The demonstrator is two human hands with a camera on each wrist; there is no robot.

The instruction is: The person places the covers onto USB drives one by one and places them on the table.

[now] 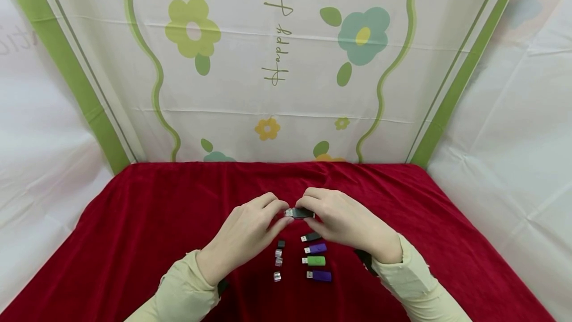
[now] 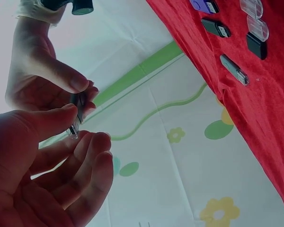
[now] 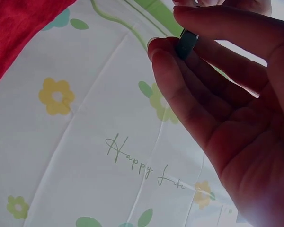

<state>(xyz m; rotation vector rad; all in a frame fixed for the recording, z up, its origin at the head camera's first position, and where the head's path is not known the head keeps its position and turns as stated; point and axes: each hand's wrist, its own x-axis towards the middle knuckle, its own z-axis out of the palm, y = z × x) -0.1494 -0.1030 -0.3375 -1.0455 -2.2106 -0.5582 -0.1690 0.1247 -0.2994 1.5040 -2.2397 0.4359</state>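
A dark USB stick (image 1: 303,212) is held between both hands above the red cloth. My right hand (image 1: 341,215) pinches its dark body, seen end-on between thumb and fingers in the right wrist view. At the stick's plug end, my left hand (image 1: 250,227) pinches a clear cap (image 2: 74,133), which covers the metal plug. Below the right hand lie a black USB stick (image 1: 311,237), a purple one (image 1: 315,248), a green one (image 1: 314,261) and another purple one (image 1: 319,276), plugs bare and pointing left.
Left of the sticks runs a column of loose caps: a black cap (image 1: 281,244) and several clear caps (image 1: 277,276). In the left wrist view a dark capped USB stick (image 2: 234,70) lies on the red cloth (image 1: 178,212). Printed fabric walls (image 1: 286,98) enclose the table.
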